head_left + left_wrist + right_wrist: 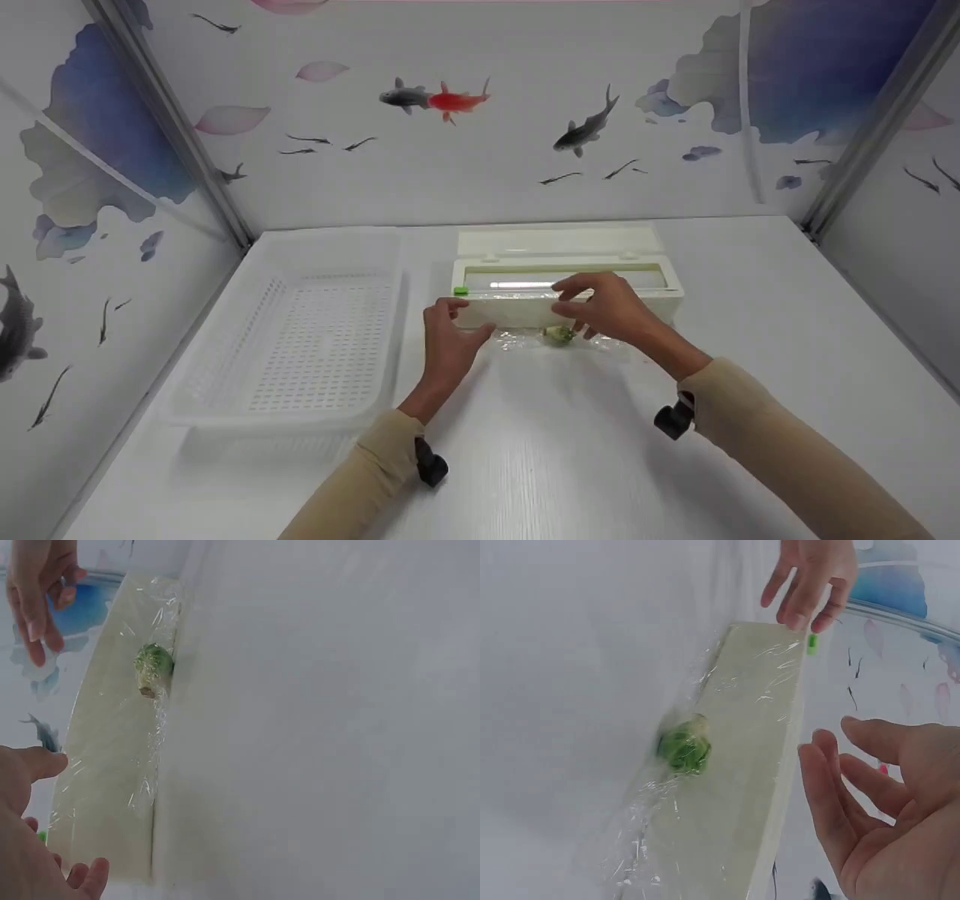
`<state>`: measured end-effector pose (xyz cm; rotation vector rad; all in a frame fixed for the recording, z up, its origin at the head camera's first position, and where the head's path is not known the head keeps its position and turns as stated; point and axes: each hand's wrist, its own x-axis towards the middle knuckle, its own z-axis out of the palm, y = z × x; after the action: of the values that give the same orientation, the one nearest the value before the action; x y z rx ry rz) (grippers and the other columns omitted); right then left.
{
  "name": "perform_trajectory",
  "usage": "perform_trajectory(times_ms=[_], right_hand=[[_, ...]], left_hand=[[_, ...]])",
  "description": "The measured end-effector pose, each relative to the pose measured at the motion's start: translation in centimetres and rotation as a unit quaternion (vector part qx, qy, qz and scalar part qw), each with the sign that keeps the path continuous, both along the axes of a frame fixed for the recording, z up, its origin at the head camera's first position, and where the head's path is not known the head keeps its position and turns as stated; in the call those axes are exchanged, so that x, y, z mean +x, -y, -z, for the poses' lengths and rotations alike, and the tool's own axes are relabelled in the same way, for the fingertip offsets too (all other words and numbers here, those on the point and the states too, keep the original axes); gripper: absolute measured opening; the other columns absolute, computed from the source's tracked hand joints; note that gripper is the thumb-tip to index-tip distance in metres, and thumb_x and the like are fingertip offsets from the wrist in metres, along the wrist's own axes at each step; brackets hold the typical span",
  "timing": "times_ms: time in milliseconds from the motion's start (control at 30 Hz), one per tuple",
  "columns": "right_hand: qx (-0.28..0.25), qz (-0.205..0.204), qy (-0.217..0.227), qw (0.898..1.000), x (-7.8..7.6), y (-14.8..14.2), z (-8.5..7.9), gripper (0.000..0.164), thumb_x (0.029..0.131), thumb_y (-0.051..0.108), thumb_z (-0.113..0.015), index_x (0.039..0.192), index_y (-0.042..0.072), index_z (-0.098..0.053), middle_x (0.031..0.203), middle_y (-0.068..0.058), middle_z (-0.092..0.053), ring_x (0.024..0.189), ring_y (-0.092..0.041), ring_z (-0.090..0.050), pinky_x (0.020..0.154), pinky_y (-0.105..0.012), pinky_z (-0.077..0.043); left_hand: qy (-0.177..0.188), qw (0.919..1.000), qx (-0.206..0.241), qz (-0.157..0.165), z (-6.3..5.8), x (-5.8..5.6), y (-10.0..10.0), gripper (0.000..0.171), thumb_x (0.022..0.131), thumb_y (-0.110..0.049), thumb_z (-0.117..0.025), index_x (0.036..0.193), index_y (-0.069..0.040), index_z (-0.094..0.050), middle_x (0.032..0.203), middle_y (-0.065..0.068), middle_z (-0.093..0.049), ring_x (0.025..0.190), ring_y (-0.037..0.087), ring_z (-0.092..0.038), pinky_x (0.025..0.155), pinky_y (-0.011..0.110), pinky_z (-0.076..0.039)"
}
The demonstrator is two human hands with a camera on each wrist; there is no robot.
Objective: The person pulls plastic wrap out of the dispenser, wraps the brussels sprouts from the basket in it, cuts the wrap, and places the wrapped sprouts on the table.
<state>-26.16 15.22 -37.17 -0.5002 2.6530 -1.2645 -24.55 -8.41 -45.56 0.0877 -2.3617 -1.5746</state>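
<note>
A cream cling film dispenser (480,313) stands on the table with its lid (559,240) raised at the back. Clear cling film (510,340) hangs down its front onto the table. A small green leafy vegetable with a pale cut stem (154,669) lies against the dispenser's front, with film about it. At the dispenser's left end is my left hand (450,337), thumb and fingers spread apart and nothing gripped. My right hand (607,304) hovers over the front edge above the vegetable, fingers loosely bent and holding nothing visible. Near the left hand sits a green slider (461,291).
To the left stands a white perforated plastic basket (397,330). White table surface (525,465) lies in front of the dispenser. Printed panels with fish (457,101) close off the back and both sides.
</note>
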Motion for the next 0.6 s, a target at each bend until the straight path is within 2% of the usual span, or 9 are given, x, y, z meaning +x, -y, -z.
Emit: perform_trajectory(times_ms=[133, 233, 333, 433, 600], right_hand=[[-0.044, -0.027, 0.031, 0.998, -0.5, 1.3, -0.6, 0.04, 0.096, 0.021, -0.069, 0.133, 0.007, -0.064, 0.124, -0.017, -0.066, 0.09, -0.035, -0.072, 0.07, -0.043, -0.064], [-0.071, -0.038, 0.047, 0.996, -0.8, 2.3, -0.6, 0.04, 0.096, 0.022, -0.069, 0.133, 0.008, -0.064, 0.124, -0.015, -0.066, 0.099, -0.035, -0.071, 0.07, -0.039, -0.064], [-0.094, -0.047, 0.058, 0.993, -1.3, 3.3, -0.5, 0.04, 0.096, 0.022, -0.07, 0.133, 0.01, -0.064, 0.124, -0.014, -0.067, 0.104, -0.031, -0.07, 0.07, -0.035, -0.064], [-0.114, -0.057, 0.066, 0.99, -1.8, 4.3, -0.4, 0.04, 0.095, 0.021, -0.07, 0.133, 0.01, -0.065, 0.126, -0.014, -0.067, 0.108, -0.026, -0.068, 0.072, -0.035, -0.064], [-0.127, -0.071, 0.061, 0.987, -2.7, 5.6, -0.2, 0.043, 0.094, 0.022, -0.071, 0.133, 0.006, -0.063, 0.131, -0.015, -0.065, 0.112, -0.025, -0.067, 0.074, -0.036, -0.064]], left_hand=[[0.001, 0.999, 0.034, -0.028, 0.1, -0.4, -0.2, 0.054, 0.079, -0.015, -0.083, 0.12, -0.006, -0.05, 0.127, 0.017, -0.045, 0.121, 0.029, -0.046, 0.101, 0.043, -0.048], [-0.004, 0.9986, 0.044, -0.03, -0.1, -1.0, -0.2, 0.061, 0.079, -0.017, -0.085, 0.126, -0.007, -0.047, 0.132, 0.018, -0.042, 0.126, 0.03, -0.044, 0.107, 0.045, -0.046], [0.0, 0.9991, 0.041, -0.007, -0.5, -1.7, 0.0, 0.074, 0.078, -0.02, -0.086, 0.137, -0.009, -0.042, 0.139, 0.018, -0.039, 0.13, 0.031, -0.044, 0.111, 0.047, -0.043], [0.013, 0.9987, 0.043, 0.026, -0.7, -2.5, 0.4, 0.085, 0.078, -0.021, -0.086, 0.147, -0.012, -0.037, 0.147, 0.019, -0.035, 0.133, 0.032, -0.043, 0.115, 0.049, -0.04], [0.039, 0.996, 0.045, 0.066, 0.3, -3.9, 1.2, 0.087, 0.079, -0.021, -0.086, 0.152, -0.014, -0.037, 0.153, 0.02, -0.036, 0.137, 0.034, -0.041, 0.118, 0.053, -0.036]])
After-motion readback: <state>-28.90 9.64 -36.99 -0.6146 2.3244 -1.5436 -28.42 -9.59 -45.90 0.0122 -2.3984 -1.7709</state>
